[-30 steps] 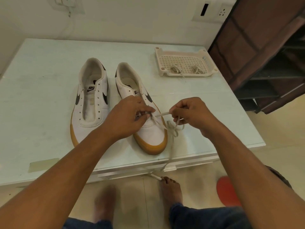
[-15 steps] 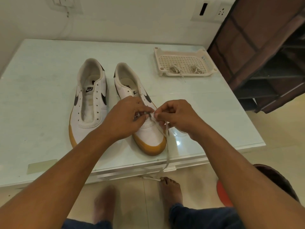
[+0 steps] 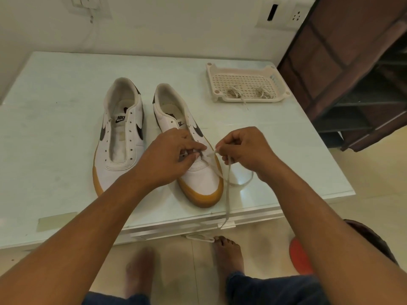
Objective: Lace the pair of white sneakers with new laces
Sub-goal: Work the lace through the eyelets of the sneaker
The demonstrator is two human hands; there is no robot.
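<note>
Head view: left grip (image 3: 171,157) curled over the lowest eyelets of the sneaker (image 3: 202,179), fingertips pinching there; whether they also catch the lace I cannot tell. Right grip (image 3: 244,150), just beside it, pinches the lace (image 3: 228,183), which loops below this grip and hangs over the table (image 3: 55,128) edge toward the floor. Second sneaker (image 3: 121,137) unlaced, beyond the left grip. Risks, judged: the hanging tail lies near a bare foot, so a step would jerk the lace out; a hard pull could slide the sneaker. Legible: "NIKE" on the second sneaker's tongue; partly hidden on the other.
</note>
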